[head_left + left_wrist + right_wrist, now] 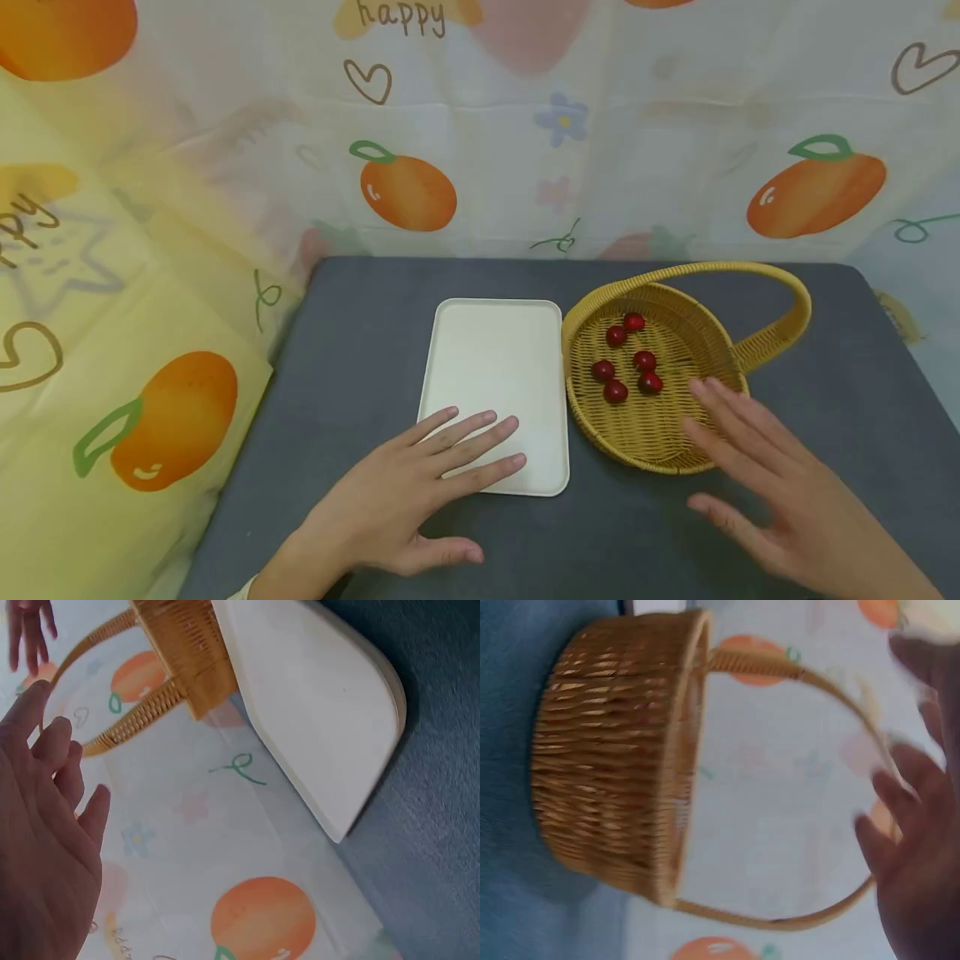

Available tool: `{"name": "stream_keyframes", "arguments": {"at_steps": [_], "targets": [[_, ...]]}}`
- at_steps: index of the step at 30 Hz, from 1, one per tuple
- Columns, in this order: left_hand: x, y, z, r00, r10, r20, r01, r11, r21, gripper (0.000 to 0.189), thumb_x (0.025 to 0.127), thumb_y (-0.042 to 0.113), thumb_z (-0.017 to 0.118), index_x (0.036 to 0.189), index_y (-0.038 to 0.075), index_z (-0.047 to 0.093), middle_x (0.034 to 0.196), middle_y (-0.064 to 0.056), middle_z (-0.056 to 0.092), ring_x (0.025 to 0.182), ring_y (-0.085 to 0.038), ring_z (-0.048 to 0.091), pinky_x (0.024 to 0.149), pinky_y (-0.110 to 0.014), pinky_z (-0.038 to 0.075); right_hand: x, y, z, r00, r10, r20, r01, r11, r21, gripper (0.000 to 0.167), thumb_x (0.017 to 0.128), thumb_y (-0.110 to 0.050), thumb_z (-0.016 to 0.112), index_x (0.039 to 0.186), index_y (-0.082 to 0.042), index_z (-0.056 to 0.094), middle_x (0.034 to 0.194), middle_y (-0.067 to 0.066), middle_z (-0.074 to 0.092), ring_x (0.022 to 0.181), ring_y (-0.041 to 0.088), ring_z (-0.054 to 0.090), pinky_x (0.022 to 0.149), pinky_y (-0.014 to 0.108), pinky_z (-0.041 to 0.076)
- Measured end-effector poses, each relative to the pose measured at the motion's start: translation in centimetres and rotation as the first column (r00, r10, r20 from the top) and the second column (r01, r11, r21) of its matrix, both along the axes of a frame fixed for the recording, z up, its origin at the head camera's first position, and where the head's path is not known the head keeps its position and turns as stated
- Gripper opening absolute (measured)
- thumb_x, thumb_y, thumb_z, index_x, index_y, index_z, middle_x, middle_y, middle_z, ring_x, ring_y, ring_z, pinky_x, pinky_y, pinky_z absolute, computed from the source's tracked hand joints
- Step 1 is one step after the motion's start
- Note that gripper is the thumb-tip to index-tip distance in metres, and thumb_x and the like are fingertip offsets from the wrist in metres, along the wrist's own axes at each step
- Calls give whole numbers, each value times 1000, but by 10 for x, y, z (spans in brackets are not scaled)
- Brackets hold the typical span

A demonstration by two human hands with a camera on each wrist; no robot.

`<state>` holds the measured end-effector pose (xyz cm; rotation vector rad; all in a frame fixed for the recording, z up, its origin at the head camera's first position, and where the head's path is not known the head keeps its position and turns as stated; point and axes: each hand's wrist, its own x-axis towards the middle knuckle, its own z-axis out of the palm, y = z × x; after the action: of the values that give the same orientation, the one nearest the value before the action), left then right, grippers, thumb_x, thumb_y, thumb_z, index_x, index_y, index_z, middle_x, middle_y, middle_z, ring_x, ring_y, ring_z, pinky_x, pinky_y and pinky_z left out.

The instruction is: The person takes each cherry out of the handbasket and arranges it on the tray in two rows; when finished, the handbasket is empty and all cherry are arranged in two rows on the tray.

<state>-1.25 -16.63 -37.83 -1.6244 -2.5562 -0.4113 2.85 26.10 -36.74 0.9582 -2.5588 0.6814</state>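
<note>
A yellow wicker basket [675, 454] with a tall arched handle [772, 342] stands right of a white rectangular tray [495, 358]. Several dark red cherries [644, 361] lie in the basket. My left hand [420, 492] is spread over the tray's near left corner, fingers extended, holding nothing. My right hand [780, 483] hovers at the basket's near right rim with its fingers loosely extended and nothing in them. The right wrist view shows the basket's woven side [607, 757] and, apart from it, the blurred fingers [907, 817].
A dark grey cloth [360, 350] covers the table under the tray and basket. Behind and at the left hangs a pale curtain [495, 200] printed with oranges, hearts and flowers. The basket's rim sits close against the tray's right edge.
</note>
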Motion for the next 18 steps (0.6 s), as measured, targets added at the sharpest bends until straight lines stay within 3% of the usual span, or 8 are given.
{"name": "stream_keyframes", "arguments": {"at_steps": [2, 4, 7, 10, 12, 14, 16, 18], "targets": [[-6, -4, 2, 1000, 5, 10, -5, 1000, 0, 80, 104, 70, 44, 169, 27, 27, 176, 0, 21, 161, -18, 24, 127, -46, 23, -5, 2, 0, 994, -106, -28, 101, 985, -141, 79, 107, -59, 52, 155, 4, 47, 164, 25, 39, 158, 30, 30, 127, 26, 17], [-13, -8, 5, 1000, 23, 16, -23, 1000, -7, 79, 104, 66, 50, 169, 26, 27, 175, 0, 23, 160, -17, 25, 126, -46, 28, -9, 3, -1, 976, -215, -22, 199, 935, -294, 75, 107, -49, 58, 156, 7, 43, 163, 26, 41, 156, 28, 35, 125, 24, 23], [-26, -15, 12, 998, 60, 3, -60, 998, -29, 77, 105, 58, 55, 169, 26, 27, 175, 2, 25, 159, -14, 27, 124, -46, 32, -13, 7, -10, 942, -332, 46, 312, 816, -487, 60, 107, -21, 63, 156, 8, 42, 158, 25, 49, 151, 23, 45, 120, 21, 32], [-43, -20, 19, 997, 77, -2, -77, 996, -34, 74, 107, 50, 59, 169, 26, 28, 175, 4, 25, 159, -14, 29, 124, -45, 32, -14, 13, -26, 925, -357, 129, 355, 691, -630, 56, 100, 9, 60, 152, 9, 42, 149, 25, 57, 144, 23, 53, 118, 25, 37], [-56, -20, 24, 997, 69, 14, -69, 997, -39, 73, 107, 46, 60, 169, 26, 27, 175, 6, 23, 159, -14, 29, 124, -44, 32, -15, 18, -37, 910, -363, 203, 401, 639, -656, 62, 97, 16, 58, 154, 6, 39, 148, 23, 57, 144, 22, 51, 119, 26, 36], [-70, -18, 28, 998, 60, 36, -59, 997, -42, 73, 107, 44, 61, 169, 26, 27, 175, 8, 22, 159, -13, 29, 124, -44, 32, -17, 23, -45, 880, -367, 303, 474, 623, -623, 68, 99, 12, 58, 160, -2, 30, 156, 18, 49, 150, 19, 42, 122, 23, 29], [-84, -13, 32, 997, 52, 56, -50, 998, -45, 71, 108, 41, 61, 169, 26, 27, 175, 9, 22, 158, -13, 29, 124, -45, 33, -19, 27, -51, 833, -354, 425, 548, 637, -542, 77, 105, 2, 58, 167, -13, 16, 169, 13, 32, 158, 15, 28, 122, 17, 22], [-99, -7, 35, 996, 45, 77, -42, 998, -44, 68, 108, 37, 60, 168, 26, 29, 174, 9, 25, 158, -13, 31, 122, -46, 36, -21, 31, -58, 779, -339, 527, 593, 670, -446, 83, 109, -10, 57, 170, -22, 1, 177, 7, 11, 162, 13, 12, 119, 9, 15]]}}
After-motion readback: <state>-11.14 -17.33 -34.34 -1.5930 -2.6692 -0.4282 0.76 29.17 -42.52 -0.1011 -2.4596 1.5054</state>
